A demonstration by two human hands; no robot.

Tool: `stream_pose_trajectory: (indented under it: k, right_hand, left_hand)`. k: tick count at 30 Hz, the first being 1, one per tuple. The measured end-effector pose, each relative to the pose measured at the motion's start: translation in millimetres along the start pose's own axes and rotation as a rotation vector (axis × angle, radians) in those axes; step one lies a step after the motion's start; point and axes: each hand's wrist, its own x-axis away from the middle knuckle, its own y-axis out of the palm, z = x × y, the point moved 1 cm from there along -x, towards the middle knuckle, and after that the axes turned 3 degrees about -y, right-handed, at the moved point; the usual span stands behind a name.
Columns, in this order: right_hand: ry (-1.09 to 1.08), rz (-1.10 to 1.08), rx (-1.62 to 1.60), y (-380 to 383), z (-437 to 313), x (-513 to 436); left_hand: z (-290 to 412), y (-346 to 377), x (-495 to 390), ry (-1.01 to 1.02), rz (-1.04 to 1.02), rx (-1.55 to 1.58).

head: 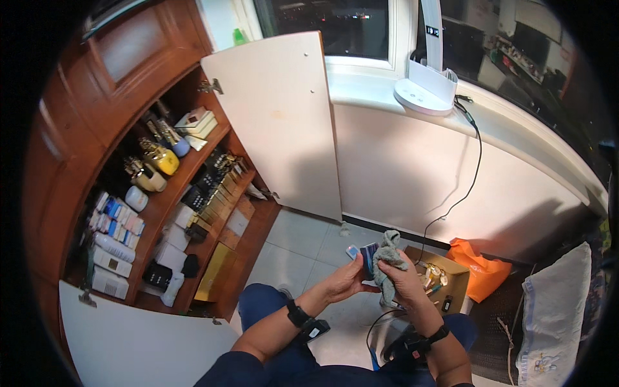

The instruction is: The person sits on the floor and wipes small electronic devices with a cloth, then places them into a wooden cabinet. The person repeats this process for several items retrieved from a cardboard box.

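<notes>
My left hand (346, 281) grips a small dark blue box (369, 256) by its near side. Against the box's right face, my right hand (405, 278) presses a crumpled grey-green cloth (388, 261). Both hands are close together above the tiled floor, in front of my knees. Just beyond the left fingertips shows a small light-blue and white object (352, 251); I cannot tell whether it is held or lies below. Under and right of my right hand is an open cardboard box (457, 285) with several small bottles and tubes in it.
An open wooden cabinet (193, 169) on the left holds bottles, boxes and cosmetics; its white door (275, 130) stands swung out. A desk lamp (425, 96) on the windowsill trails a black cable (471, 179). An orange bag (478, 271) and a white towel (556, 309) are at right.
</notes>
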Motion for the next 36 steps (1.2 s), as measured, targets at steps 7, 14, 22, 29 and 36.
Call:
stream_pose_trajectory:
  k: [7,14,22,29,36]
  right_hand:
    - [0.014,0.055,0.044,6,9,4]
    - [-0.256,0.129,0.332,-4,17,24]
    - [-0.491,0.142,0.441,3,-1,34]
    - [-0.609,0.174,0.573,20,-23,33]
    - [-0.686,0.155,0.631,10,-26,-3]
  left_hand:
    - [2,-10,3,-0.035,0.001,-0.09]
    - [-6,13,9,0.033,-0.005,-0.127]
    - [19,33,24,0.057,0.175,-0.167]
    - [34,56,14,0.148,0.115,-0.135]
    - [42,27,-29,0.218,0.106,-0.055]
